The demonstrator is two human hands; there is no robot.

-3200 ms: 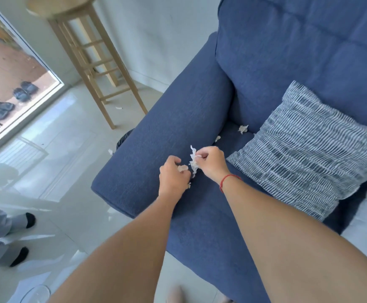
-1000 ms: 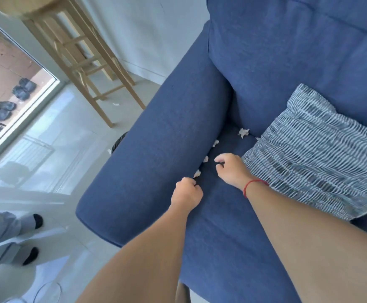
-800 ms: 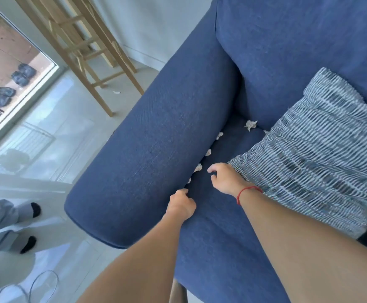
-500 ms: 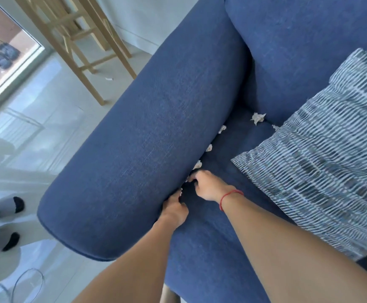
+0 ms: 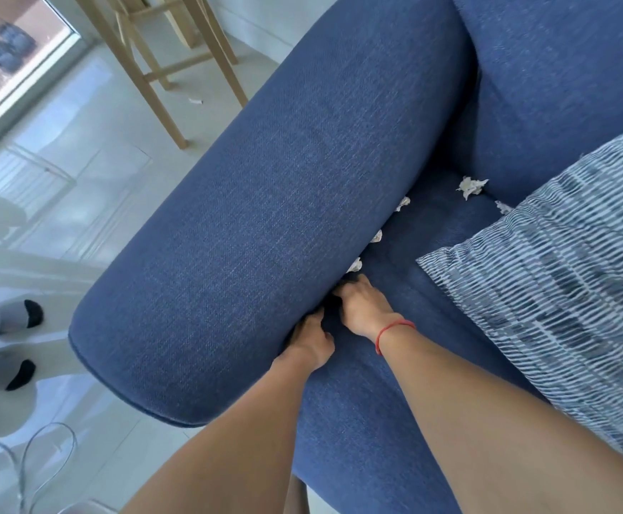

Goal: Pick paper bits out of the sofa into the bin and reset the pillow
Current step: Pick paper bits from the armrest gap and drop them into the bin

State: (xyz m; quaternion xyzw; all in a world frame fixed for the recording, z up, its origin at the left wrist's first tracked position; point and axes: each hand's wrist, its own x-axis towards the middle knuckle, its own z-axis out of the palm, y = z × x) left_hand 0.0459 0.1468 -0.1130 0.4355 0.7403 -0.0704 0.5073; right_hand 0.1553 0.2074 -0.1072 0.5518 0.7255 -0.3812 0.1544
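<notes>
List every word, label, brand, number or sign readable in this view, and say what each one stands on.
No text can be read anywhere in this view.
Sofa: plain blue fabric, no tag showing.
Pillow: a pattern of broken stripes only, no lettering.
Paper bits: too small to tell whether anything is printed on them.
Shoes beyond the glass: blurred, no brand legible.

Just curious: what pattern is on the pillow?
Blue-and-white broken stripes cover the pillow; head view.

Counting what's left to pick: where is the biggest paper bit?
In the head view, the biggest paper bit lies on the seat cushion against the backrest, between the armrest and the striped pillow.
</notes>
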